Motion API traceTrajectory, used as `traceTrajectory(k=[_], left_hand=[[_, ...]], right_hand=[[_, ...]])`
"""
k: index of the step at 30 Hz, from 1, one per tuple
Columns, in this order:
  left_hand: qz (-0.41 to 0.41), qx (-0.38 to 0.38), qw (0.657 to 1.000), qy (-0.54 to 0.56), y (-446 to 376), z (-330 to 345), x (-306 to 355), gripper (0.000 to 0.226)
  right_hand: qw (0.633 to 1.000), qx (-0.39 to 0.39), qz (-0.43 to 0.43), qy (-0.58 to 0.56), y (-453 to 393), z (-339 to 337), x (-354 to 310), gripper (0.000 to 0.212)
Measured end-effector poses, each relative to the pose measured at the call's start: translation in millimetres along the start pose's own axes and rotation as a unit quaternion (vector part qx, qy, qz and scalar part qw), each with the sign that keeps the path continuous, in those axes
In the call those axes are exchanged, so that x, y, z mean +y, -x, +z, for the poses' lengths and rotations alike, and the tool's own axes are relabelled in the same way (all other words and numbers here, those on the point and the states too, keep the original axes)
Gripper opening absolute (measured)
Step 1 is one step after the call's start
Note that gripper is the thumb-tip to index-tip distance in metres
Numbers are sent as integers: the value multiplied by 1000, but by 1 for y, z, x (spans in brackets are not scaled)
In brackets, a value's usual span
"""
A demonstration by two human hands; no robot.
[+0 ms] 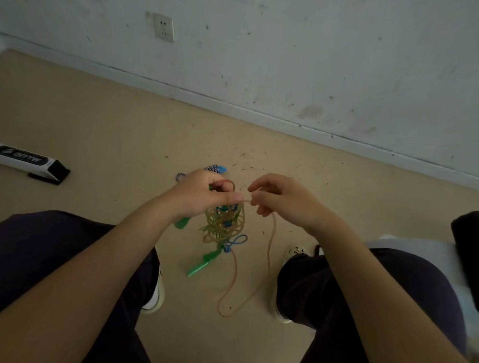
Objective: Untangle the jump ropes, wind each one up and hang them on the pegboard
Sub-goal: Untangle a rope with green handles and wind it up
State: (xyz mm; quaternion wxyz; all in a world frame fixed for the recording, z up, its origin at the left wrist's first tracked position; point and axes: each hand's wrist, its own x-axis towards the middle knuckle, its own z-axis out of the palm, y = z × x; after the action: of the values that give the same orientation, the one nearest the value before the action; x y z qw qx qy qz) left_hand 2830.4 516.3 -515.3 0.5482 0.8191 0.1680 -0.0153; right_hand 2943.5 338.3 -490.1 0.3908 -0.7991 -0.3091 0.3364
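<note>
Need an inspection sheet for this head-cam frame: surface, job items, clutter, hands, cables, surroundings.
Surface: beige floor, scattered with small dark specks.
Job's things: tangled bundle of yellowish, blue and thin orange jump ropes hanging below the hands; green plastic handles dangle from it; orange strand loops down to the floor; pegboard not seen.
Clutter: white-and-black long box lying at far left.
Hands: left hand grips the top of the bundle; right hand pinches the orange strand beside it.
Cables: nothing seen.
Surroundings: scuffed white wall with a white socket; the person's dark trousers and pale shoes.
</note>
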Motion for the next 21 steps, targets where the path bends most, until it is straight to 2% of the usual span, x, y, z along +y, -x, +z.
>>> traceTrajectory(k=[2, 4, 9, 12, 14, 16, 19, 21], left_hand=[[3, -13, 1000, 8, 1, 2, 1, 33], [8, -6, 1000, 9, 2, 4, 2, 27], [2, 53, 997, -49, 2, -3, 4, 19], [-3, 76, 993, -94, 1, -11, 2, 22], [-14, 99, 988, -119, -2, -10, 0, 21], [-29, 97, 985, -136, -2, -9, 0, 17], [-30, 53, 997, -49, 1, -6, 2, 12], [1, 94, 995, 36, 2, -3, 6, 8]], right_hand=[[1000, -27, -8, 6, 0, 5, 0, 14], [998, -28, -11, 60, -1, 8, 0, 12], [991, 39, 0, 129, -1, -9, -3, 10], [978, 127, 10, 168, -2, -20, 0, 12], [968, 211, 10, 139, -4, -18, 2, 12], [966, 244, -19, 88, -6, -11, 4, 9], [974, 212, -65, 56, -8, -2, 8, 8], [982, 167, -71, 43, -9, 1, 12, 7]])
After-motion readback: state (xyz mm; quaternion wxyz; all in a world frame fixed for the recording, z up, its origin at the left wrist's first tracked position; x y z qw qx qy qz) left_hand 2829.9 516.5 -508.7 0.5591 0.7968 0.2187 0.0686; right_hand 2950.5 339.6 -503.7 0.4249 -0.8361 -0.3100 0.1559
